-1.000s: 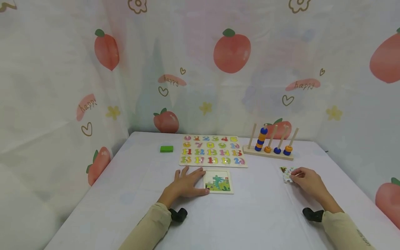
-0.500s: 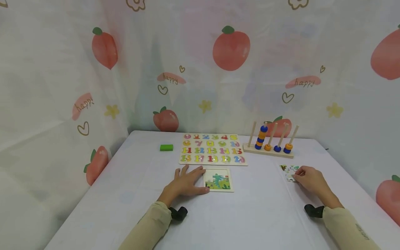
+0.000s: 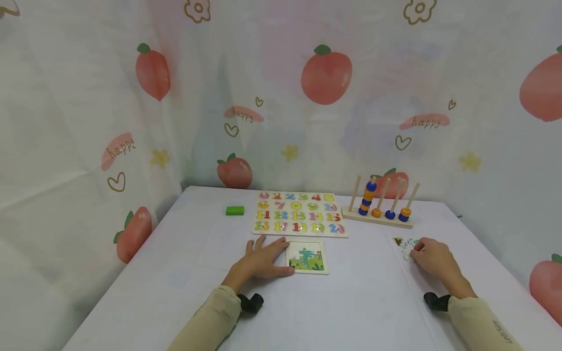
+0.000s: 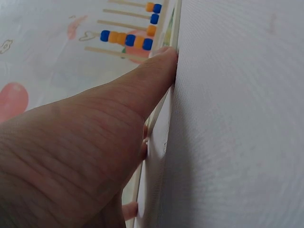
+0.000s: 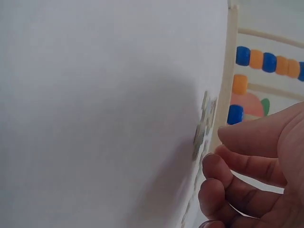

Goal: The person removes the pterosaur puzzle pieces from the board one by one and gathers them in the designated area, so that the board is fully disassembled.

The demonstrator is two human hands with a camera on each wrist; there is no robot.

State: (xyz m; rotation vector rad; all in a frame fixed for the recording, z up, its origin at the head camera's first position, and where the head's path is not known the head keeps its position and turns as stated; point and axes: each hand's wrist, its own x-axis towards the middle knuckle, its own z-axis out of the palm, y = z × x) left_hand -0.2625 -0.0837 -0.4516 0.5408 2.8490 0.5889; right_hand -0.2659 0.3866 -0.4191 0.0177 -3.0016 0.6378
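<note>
The right grip (image 3: 434,258), digits slightly apart, hangs by loose puzzle pieces (image 3: 406,246), three o'clock from the framed puzzle (image 3: 306,257). The spread left grip (image 3: 261,258) touches its frame. Pieces (likely light, stiff) suit edge pinching.

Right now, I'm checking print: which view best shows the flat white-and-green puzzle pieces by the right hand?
The head view, looking down on the puzzle pieces, shows their print, though the right hand overlaps them. Right wrist: closer, but nearly edge-on. Left wrist: none.
</note>
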